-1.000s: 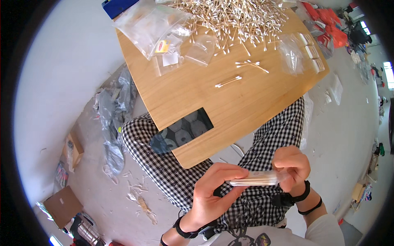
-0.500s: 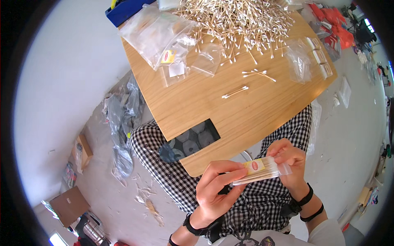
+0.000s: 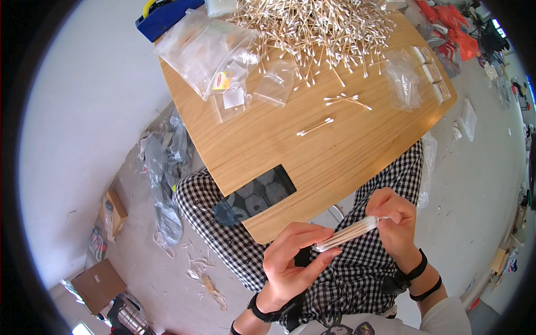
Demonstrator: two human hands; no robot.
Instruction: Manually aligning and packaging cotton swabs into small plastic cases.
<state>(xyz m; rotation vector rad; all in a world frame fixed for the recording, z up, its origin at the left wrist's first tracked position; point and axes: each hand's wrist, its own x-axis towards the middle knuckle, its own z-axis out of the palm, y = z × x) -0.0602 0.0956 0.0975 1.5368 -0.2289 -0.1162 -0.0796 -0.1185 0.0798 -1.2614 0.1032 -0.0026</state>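
Above my lap I hold a small clear bag of cotton swabs [image 3: 350,233], seen edge-on, its sticks lying side by side. My left hand [image 3: 290,259] grips its left end between thumb and fingers. At the other end, my right hand [image 3: 397,223] is closed on the clear plastic edge of the bag, fingers pinched together. On the wooden table [image 3: 245,151] beyond my hands lie two small groups of loose swabs, one a neat bundle [image 3: 315,127] and the other a crossed group [image 3: 349,100].
A large heap of cotton swabs [image 3: 318,33] covers the table's far side. Clear plastic bags [image 3: 195,50] lie at its left, another crumpled bag [image 3: 403,81] at its right, near several small swab packs [image 3: 432,72]. A dark patterned pad [image 3: 259,192] sits at the near-left edge.
The bag of swabs has been tilted so its yellow label no longer shows and its edge faces up. Both hands stay on it. The view has shifted slightly.
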